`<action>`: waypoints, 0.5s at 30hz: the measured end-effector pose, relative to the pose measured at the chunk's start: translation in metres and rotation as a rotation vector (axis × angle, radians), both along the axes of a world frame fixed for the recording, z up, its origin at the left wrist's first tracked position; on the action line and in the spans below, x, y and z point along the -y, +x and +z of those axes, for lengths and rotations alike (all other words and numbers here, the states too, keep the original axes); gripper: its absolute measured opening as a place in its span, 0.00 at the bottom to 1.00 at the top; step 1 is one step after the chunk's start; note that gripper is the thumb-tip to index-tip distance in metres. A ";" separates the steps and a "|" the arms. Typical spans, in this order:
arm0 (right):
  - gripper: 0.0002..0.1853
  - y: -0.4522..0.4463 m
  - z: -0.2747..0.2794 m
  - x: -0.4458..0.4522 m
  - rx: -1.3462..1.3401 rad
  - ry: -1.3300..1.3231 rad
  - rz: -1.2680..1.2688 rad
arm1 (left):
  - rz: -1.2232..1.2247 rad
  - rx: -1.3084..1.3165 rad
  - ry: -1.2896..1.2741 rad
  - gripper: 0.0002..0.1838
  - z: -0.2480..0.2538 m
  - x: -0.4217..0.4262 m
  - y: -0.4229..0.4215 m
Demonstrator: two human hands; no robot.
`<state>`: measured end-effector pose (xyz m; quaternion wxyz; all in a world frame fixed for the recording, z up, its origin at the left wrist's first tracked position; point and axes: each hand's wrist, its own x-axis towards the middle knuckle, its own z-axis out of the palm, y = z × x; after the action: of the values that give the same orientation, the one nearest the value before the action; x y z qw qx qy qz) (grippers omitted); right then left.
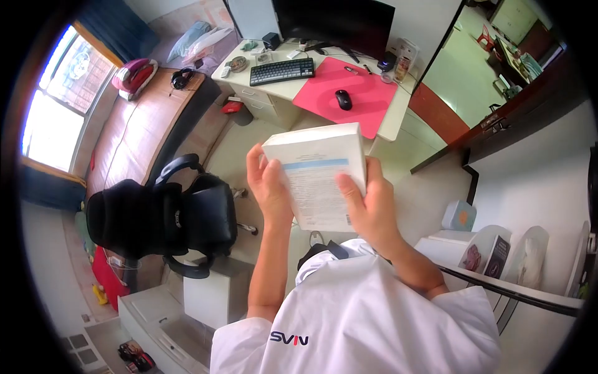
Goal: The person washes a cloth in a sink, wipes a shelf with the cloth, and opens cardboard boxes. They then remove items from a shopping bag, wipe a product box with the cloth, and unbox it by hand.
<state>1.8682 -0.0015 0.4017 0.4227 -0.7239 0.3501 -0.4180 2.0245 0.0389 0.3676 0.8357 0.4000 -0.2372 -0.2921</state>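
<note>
Book or box (319, 190), white and printed, is held in the air on the near side of the tabletop (393, 115). Left hand (271, 193) and right hand (375, 206) grip opposite sides, thumbs on the printed face. Pick-up judged complete; item appears closed, not set down.

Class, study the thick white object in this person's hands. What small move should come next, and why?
Perhaps steady the thick white object and tilt its printed face slightly toward the eyes: that face is already turned to the camera, its small print looks too blurred to read, and the left hand and right hand hold opposite sides, so a gentle tilt seems manageable.
</note>
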 end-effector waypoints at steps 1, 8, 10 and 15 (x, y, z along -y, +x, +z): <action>0.20 0.001 0.000 -0.002 0.003 0.002 -0.010 | -0.010 0.003 0.002 0.17 -0.005 -0.001 0.001; 0.20 0.002 -0.003 -0.001 0.023 -0.010 0.007 | -0.069 0.046 -0.004 0.17 -0.044 -0.008 0.015; 0.20 0.001 -0.002 0.004 -0.041 0.030 0.044 | 0.007 0.042 0.062 0.15 -0.038 -0.006 0.010; 0.19 0.001 -0.009 0.009 0.069 0.046 0.040 | 0.113 0.064 0.116 0.15 0.000 0.003 -0.012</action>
<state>1.8691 -0.0109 0.3928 0.4591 -0.7061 0.3305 -0.4260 2.0121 0.0364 0.3674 0.8183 0.4697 -0.2234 -0.2446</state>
